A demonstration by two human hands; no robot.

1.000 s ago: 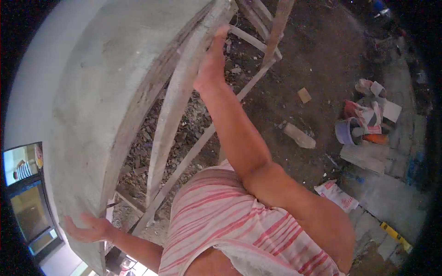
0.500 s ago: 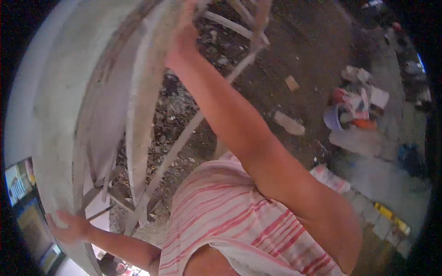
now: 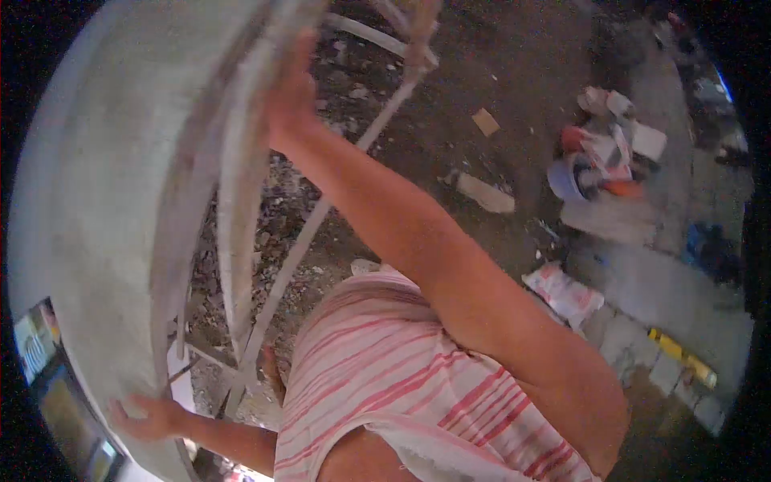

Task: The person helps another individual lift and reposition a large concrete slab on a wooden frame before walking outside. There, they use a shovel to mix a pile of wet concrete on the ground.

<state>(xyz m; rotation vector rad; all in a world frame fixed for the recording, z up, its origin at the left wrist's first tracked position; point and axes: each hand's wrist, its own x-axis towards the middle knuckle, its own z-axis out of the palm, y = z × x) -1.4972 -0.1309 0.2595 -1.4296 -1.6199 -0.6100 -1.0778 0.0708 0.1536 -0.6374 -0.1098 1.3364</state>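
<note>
A large pale, board-like panel (image 3: 112,201) fills the left side, its long edge running from top to bottom. My left hand (image 3: 148,418) rests on the panel's lower end with its fingers apart. Higher up, my right hand (image 3: 291,104) is at a narrow pale rail (image 3: 237,185) beside the panel. Its fingers are blurred and partly hidden by the rail, so their grip does not show. Thin metal-looking bars (image 3: 297,257) form a frame under the panel and rail. My striped top (image 3: 385,361) is close to the frame.
Loose rubble (image 3: 285,193) covers the ground beneath the frame. Flat pieces (image 3: 486,193) lie on the dark floor. On the right are a purple bucket (image 3: 566,181), white and red bags (image 3: 606,153), a crumpled sack (image 3: 562,289) and a yellow spirit level (image 3: 683,357).
The floor and its objects have shifted left in view. The panel's lower end and my left hand have moved right and down. My right hand appears lower and further left, still at the rail.
</note>
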